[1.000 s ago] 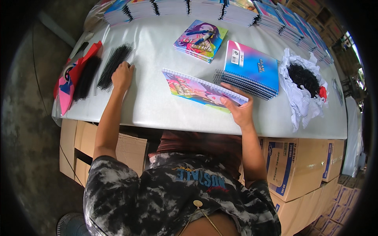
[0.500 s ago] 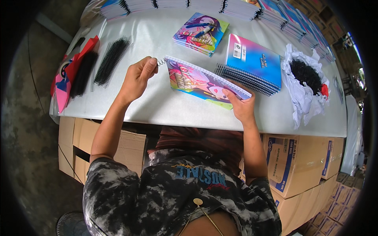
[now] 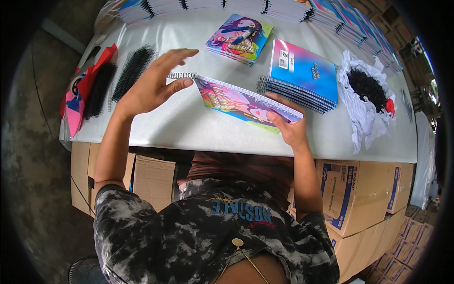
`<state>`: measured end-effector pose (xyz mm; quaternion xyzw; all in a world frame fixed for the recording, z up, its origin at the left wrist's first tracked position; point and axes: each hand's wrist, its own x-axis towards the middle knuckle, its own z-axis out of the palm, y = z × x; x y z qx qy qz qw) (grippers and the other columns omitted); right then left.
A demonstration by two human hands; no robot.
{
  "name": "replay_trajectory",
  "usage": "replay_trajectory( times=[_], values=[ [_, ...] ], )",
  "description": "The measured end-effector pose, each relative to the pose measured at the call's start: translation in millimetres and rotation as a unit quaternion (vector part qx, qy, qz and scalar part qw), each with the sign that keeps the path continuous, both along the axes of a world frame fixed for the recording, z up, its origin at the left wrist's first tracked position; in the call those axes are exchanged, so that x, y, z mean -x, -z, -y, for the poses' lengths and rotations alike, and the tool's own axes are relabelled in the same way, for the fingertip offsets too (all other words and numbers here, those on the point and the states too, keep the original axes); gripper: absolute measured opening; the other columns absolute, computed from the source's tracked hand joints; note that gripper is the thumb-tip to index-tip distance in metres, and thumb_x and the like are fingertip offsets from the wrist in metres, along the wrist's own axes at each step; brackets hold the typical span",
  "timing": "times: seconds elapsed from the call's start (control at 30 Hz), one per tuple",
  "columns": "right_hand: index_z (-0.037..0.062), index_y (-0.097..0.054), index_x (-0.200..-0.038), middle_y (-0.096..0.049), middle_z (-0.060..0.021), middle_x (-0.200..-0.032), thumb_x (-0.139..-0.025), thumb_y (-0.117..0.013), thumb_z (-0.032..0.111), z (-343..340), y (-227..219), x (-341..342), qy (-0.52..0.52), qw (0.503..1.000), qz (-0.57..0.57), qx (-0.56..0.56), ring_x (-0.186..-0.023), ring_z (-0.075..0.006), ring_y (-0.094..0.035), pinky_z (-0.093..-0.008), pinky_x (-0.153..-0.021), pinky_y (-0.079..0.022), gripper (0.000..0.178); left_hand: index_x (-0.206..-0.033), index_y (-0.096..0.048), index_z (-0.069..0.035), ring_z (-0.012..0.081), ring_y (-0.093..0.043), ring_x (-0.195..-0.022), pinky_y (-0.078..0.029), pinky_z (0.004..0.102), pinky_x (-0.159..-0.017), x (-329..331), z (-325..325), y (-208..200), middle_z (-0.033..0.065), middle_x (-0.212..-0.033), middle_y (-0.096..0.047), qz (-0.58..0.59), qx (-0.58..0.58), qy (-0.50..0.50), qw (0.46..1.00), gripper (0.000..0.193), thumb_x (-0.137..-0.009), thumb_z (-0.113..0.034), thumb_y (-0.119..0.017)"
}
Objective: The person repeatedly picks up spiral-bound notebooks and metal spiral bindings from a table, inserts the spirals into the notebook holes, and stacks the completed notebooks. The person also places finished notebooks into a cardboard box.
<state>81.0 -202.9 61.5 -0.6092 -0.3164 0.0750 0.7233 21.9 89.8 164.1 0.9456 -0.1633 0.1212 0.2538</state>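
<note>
My right hand (image 3: 289, 124) grips a notebook (image 3: 236, 99) by its right end, thumb on the illustrated cover and fingers behind. The notebook is tilted, its hole-punched edge facing up. From that edge's left end a dark spiral coil (image 3: 183, 75) sticks out to the left. My left hand (image 3: 158, 80) is open around the coil's free end, fingers stretched above it and thumb below. Whether the palm touches the coil I cannot tell. Beyond the notebook lies a small stack of illustrated notebooks (image 3: 266, 40) with pens (image 3: 240, 35) on top.
Right of centre sits a stack of spiral-bound blue-pink notebooks (image 3: 302, 64). Crumpled white wrapping (image 3: 362, 125) holds black coils (image 3: 366, 90). More loose coils (image 3: 134, 73) lie at left beside red-pink material (image 3: 75, 113). Notebook stacks (image 3: 246, 5) line the table's far edge; cardboard boxes (image 3: 364, 189) stand below.
My left hand has opened from a pinch on the coil and shifted slightly left, fingers spreading. More of the coil shows now. My right hand and the notebook have hardly moved.
</note>
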Motion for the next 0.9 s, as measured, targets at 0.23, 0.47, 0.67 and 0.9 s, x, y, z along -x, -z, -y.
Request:
replay_trajectory(
  times=[0.23,0.47,0.67,0.9],
  values=[
    [-0.0005,-0.061,-0.107,-0.065,-0.0112,-0.103,-0.081,-0.057,-0.003,-3.6,-2.1,8.4,0.026,0.992,0.118,0.045,-0.086,-0.0156,-0.063,-0.0253,-0.077,-0.049,0.026,-0.091,-0.059,-0.008,0.0236,-0.057,-0.083,-0.042,0.0341,-0.080,-6.0,27.3,-11.2,0.0073,-0.086,-0.060,0.221,-0.207,-0.030,0.953,0.021,-0.073,-0.015,-0.067],
    [0.0002,-0.062,-0.106,-0.064,-0.0138,-0.103,-0.072,-0.054,-0.014,-7.3,5.9,14.4,0.087,0.972,0.215,0.043,-0.090,-0.0235,-0.064,-0.0285,-0.079,-0.051,0.038,-0.117,-0.050,-0.007,0.0325,-0.036,-0.121,-0.031,0.0426,-0.095,-2.3,32.3,-7.9,0.0136,-0.129,-0.040,0.184,-0.289,-0.059,0.938,0.059,-0.067,-0.026,-0.074],
    [-0.0049,-0.061,-0.103,-0.065,-0.0171,-0.099,-0.078,-0.054,-0.009,-16.5,8.7,27.4,0.099,0.977,0.187,0.030,-0.090,-0.0234,-0.064,-0.0291,-0.078,-0.050,0.027,-0.132,-0.035,-0.004,0.0489,-0.011,-0.130,0.002,0.0618,-0.101,32.7,12.8,136.2,0.0226,-0.142,-0.023,0.236,-0.299,0.036,0.924,0.092,-0.072,-0.073,-0.043],
    [-0.0032,-0.062,-0.102,-0.065,-0.0166,-0.099,-0.074,-0.053,-0.009,-25.6,1.3,40.6,0.089,0.960,0.264,0.032,-0.086,-0.0262,-0.066,-0.0293,-0.075,-0.052,0.030,-0.135,-0.005,0.012,0.0476,0.004,-0.131,0.004,0.0646,-0.098,-0.2,14.1,126.6,0.0326,-0.141,-0.001,0.313,-0.057,-0.115,0.941,0.116,-0.070,-0.077,-0.040]
  ],
)
